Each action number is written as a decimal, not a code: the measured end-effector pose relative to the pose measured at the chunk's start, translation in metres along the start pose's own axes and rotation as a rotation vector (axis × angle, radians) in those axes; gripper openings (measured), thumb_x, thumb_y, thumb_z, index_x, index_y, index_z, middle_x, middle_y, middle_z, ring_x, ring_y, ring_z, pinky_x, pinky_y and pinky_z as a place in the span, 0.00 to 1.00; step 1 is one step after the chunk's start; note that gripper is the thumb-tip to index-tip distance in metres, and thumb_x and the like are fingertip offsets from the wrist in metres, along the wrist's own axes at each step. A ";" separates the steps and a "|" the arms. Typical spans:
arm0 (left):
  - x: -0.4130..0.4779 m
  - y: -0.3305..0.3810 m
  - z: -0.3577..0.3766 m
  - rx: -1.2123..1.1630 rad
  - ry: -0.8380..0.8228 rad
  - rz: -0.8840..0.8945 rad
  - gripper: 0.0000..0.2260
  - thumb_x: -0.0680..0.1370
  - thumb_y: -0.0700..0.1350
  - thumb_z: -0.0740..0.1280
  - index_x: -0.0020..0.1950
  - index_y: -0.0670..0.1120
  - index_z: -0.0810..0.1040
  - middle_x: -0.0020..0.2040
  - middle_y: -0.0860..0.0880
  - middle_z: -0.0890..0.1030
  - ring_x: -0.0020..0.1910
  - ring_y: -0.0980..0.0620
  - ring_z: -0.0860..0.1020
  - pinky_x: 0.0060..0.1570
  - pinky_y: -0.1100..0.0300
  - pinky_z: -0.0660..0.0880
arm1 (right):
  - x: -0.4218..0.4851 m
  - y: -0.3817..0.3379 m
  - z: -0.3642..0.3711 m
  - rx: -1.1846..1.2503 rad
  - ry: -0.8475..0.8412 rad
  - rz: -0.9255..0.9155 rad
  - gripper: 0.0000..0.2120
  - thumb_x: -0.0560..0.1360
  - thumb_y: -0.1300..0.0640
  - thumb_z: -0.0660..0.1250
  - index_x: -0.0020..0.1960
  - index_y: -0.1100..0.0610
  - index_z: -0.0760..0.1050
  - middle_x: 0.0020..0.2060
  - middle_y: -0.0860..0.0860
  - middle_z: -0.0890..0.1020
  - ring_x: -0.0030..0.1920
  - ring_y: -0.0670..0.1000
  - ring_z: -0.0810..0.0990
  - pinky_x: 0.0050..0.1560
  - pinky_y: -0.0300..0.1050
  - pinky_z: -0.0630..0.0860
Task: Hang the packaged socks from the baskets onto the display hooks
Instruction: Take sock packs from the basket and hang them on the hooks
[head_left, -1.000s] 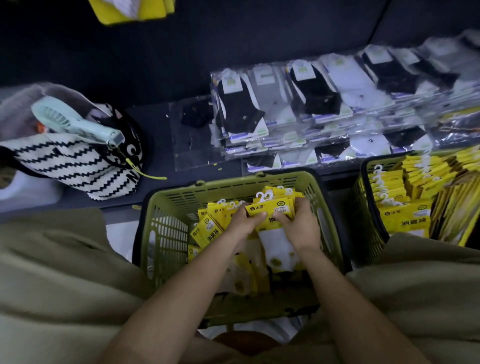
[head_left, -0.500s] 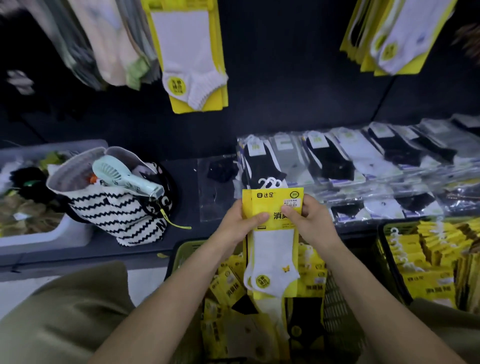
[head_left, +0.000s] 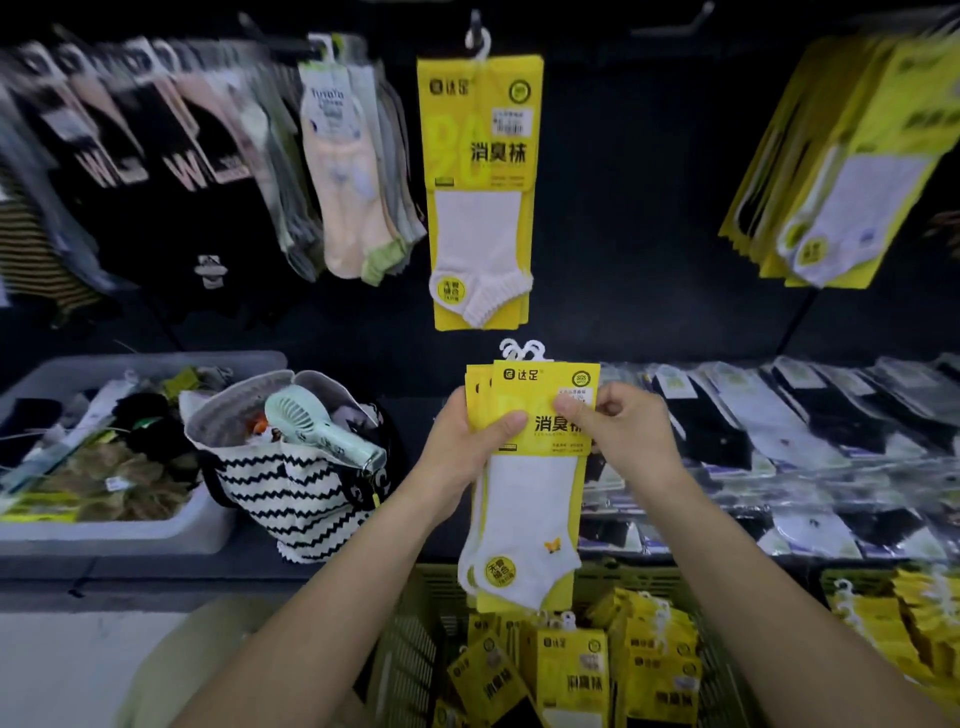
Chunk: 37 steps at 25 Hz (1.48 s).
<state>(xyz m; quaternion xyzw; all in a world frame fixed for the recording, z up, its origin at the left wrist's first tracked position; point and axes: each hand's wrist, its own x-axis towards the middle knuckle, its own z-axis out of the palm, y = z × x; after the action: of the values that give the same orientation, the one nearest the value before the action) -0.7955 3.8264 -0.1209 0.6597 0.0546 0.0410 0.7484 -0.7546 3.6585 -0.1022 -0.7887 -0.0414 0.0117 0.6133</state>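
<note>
Your left hand (head_left: 462, 441) and right hand (head_left: 618, 421) pinched a small fanned stack of yellow cardboard-backed white sock packs (head_left: 530, 467) by its header, thumbs in front, white plastic hangers up. It sat below the black display hook (head_left: 475, 26), where one matching pack (head_left: 480, 192) already hung. The green plastic basket (head_left: 415, 649) beneath looked well stocked, so most hanging remained.

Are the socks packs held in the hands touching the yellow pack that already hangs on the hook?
Apart. The head view shows dark wall between the held packs and the hanging pack.
</note>
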 end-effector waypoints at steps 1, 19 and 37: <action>0.001 0.003 -0.001 0.002 -0.001 0.011 0.24 0.68 0.44 0.73 0.62 0.43 0.72 0.56 0.44 0.81 0.54 0.45 0.81 0.53 0.49 0.78 | 0.000 -0.006 -0.003 0.011 -0.043 -0.002 0.06 0.69 0.54 0.74 0.40 0.55 0.79 0.39 0.52 0.84 0.42 0.52 0.83 0.44 0.51 0.80; 0.026 0.086 -0.018 -0.002 0.108 0.276 0.13 0.72 0.53 0.67 0.54 0.51 0.75 0.52 0.48 0.83 0.50 0.48 0.82 0.48 0.53 0.79 | 0.045 -0.153 -0.003 -0.134 -0.122 -0.324 0.07 0.75 0.60 0.66 0.39 0.53 0.76 0.36 0.51 0.82 0.39 0.48 0.79 0.42 0.42 0.76; 0.021 0.088 -0.020 -0.134 0.220 0.342 0.14 0.68 0.57 0.69 0.51 0.55 0.76 0.51 0.49 0.83 0.52 0.46 0.82 0.53 0.44 0.78 | 0.040 -0.173 0.004 -0.222 -0.162 -0.342 0.10 0.75 0.59 0.66 0.35 0.52 0.78 0.39 0.51 0.82 0.43 0.51 0.80 0.49 0.48 0.77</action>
<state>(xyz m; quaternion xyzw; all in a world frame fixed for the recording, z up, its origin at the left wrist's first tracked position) -0.7761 3.8596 -0.0366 0.5996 0.0205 0.2429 0.7623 -0.7237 3.7075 0.0660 -0.8294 -0.2248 -0.0336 0.5103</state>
